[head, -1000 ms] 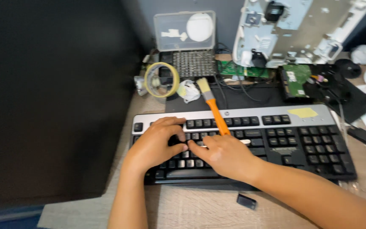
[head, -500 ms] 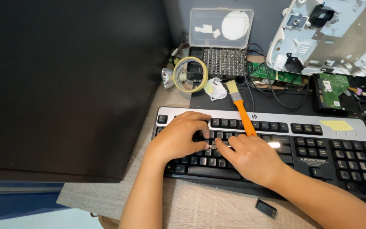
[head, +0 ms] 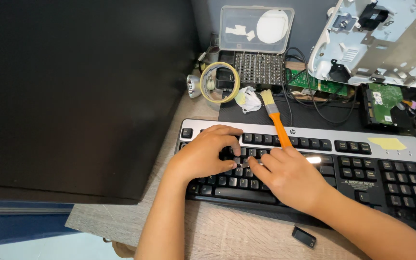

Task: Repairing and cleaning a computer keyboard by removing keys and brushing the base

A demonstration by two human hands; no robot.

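A black and silver keyboard (head: 391,159) lies on the wooden desk. My left hand (head: 203,156) rests on its left-middle keys, fingers curled, fingertips pressing near one key. My right hand (head: 290,175) lies beside it, its fingers pointing left and meeting the left fingertips at a small pale spot among the keys. An orange-handled brush (head: 278,125) slants over the keyboard's top edge. Its pale bristles rest on the black mat and its handle end runs in under my right hand. How firmly the hand grips the handle is hidden.
A large black monitor back (head: 78,96) fills the left side. Behind the keyboard are a tape roll (head: 220,83), a clear bit case (head: 256,48), a green circuit board (head: 381,103), cables and a white metal chassis (head: 381,43). A small black part (head: 304,237) lies near the desk's front.
Both hands stay on the same keys with only slight finger movement. The view has shifted, so everything sits further right and a little lower in frame.
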